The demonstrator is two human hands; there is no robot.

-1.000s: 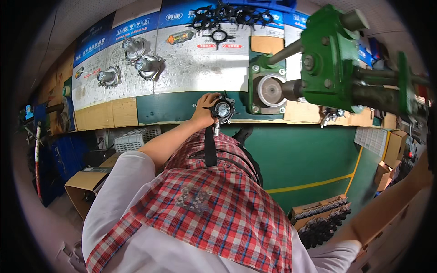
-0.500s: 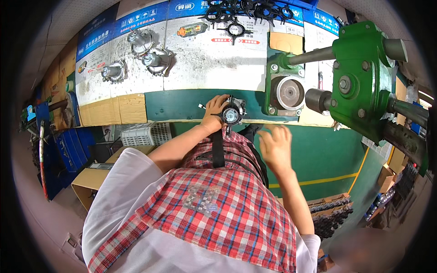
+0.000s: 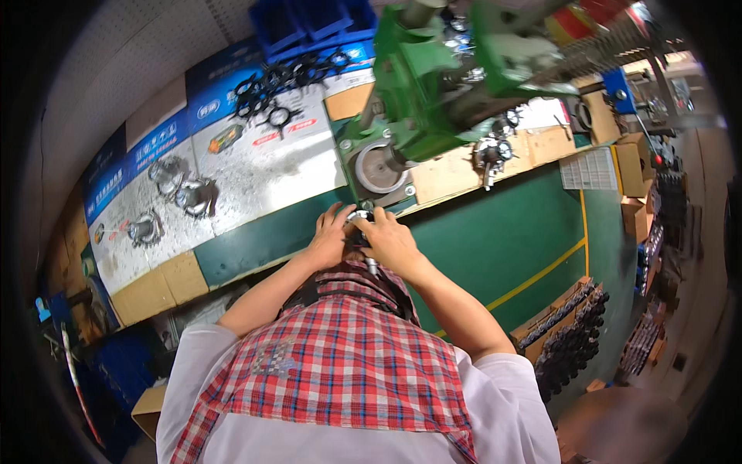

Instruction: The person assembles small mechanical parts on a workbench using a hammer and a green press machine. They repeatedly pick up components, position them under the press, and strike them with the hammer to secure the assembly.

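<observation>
Both of my hands meet at the front edge of the bench, around a small motor assembly (image 3: pixel 360 217) with silver and black parts. My left hand (image 3: pixel 328 238) is closed on its left side. From the right, my right hand (image 3: pixel 392 240) grips the same assembly, fingers bent over its top. Much of the part is hidden by my fingers. Just beyond it stands a green press (image 3: pixel 413 89), with a round metal cup (image 3: pixel 381 167) on its base.
Several silver motor units (image 3: pixel 195 197) sit on the cardboard-covered bench to the left. Black ring brackets (image 3: pixel 278 116) are piled farther back, before blue bins (image 3: pixel 313 22). More metal parts (image 3: pixel 493 151) lie right of the press. Racks of dark parts (image 3: pixel 568 332) stand on the floor at right.
My view has swung to the right. My right hand, held apart in the air before, is now on the motor assembly beside my left hand.
</observation>
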